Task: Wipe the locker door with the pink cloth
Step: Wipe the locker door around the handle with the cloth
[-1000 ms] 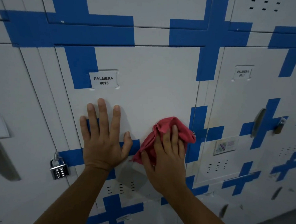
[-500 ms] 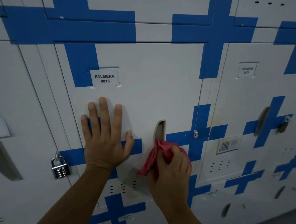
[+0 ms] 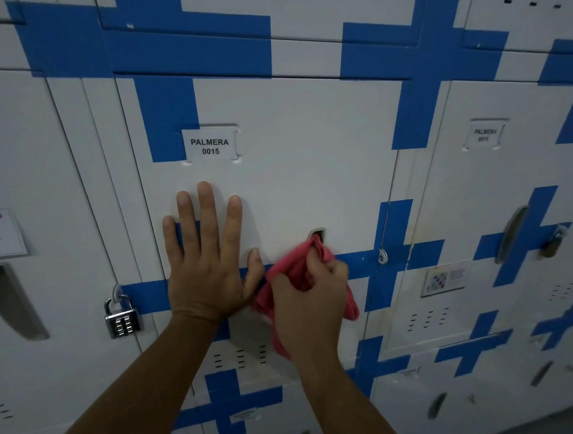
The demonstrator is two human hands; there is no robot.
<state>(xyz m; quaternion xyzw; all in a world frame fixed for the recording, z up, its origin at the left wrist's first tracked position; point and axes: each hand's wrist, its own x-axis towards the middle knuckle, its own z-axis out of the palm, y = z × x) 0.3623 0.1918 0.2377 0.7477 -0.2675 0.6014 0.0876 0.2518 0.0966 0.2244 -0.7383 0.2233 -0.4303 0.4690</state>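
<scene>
The white locker door (image 3: 309, 169) labelled PALMERA 0015 fills the middle of the head view, crossed by blue tape bands. My left hand (image 3: 207, 260) lies flat on it with fingers spread, below the label. My right hand (image 3: 311, 298) is bunched around the pink cloth (image 3: 297, 266) and presses it against the door at the recessed handle slot (image 3: 317, 233), whose lower part the cloth covers. A tail of cloth hangs down below my right hand.
A combination padlock (image 3: 122, 320) hangs on the hasp at the door's left edge. A small metal hasp (image 3: 382, 255) sits at its right edge. Neighbouring lockers stand on both sides, the right one (image 3: 495, 179) with a brass padlock (image 3: 552, 243) and a sticker (image 3: 445, 279).
My right hand slid the cloth down off the handle slot from the right, then back up onto it, closing from flat into a bunched grip. The left hand stayed flat in place.
</scene>
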